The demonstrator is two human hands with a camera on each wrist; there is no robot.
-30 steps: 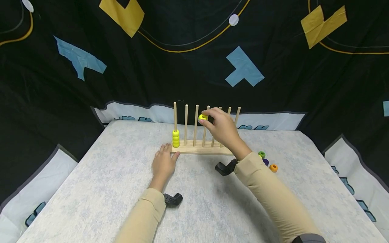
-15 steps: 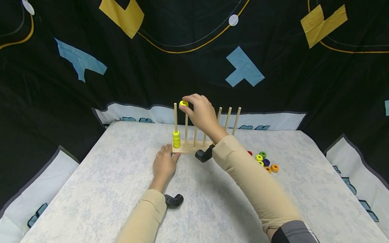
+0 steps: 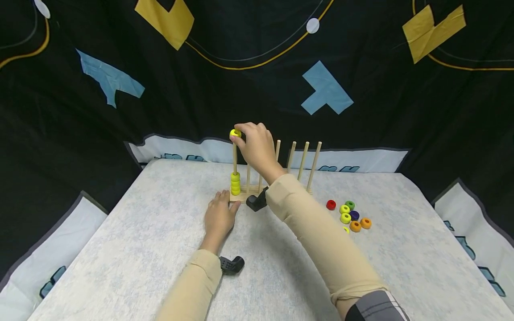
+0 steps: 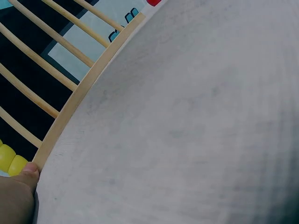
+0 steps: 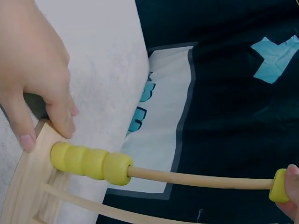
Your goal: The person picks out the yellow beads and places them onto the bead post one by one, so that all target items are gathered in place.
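A wooden rack [image 4: 70,105] with several upright pegs stands at the table's far side. Several yellow beads [image 3: 235,183] are stacked at the bottom of its leftmost peg [image 5: 201,179]. My right hand [image 3: 258,149] pinches another yellow bead [image 5: 279,185] between thumb and fingers, at the top end of that same peg; how far the peg enters its hole cannot be told. My left hand [image 3: 218,218] grips the left end of the rack's base, its thumb [image 4: 31,171] on the front side and its fingers [image 5: 63,114] at the back.
Right of the rack, loose beads lie on the table [image 3: 140,249]: a red one [image 3: 331,205], a green one [image 3: 350,205], a purple one [image 3: 354,215], orange ones [image 3: 366,223] and yellow ones [image 3: 345,218]. A dark curtain [image 3: 249,98] hangs behind the table.
My right hand has carried the yellow bead leftward and up, from the middle pegs to the leftmost peg's top. The loose beads have come into fuller view. My left hand has stayed at the base.
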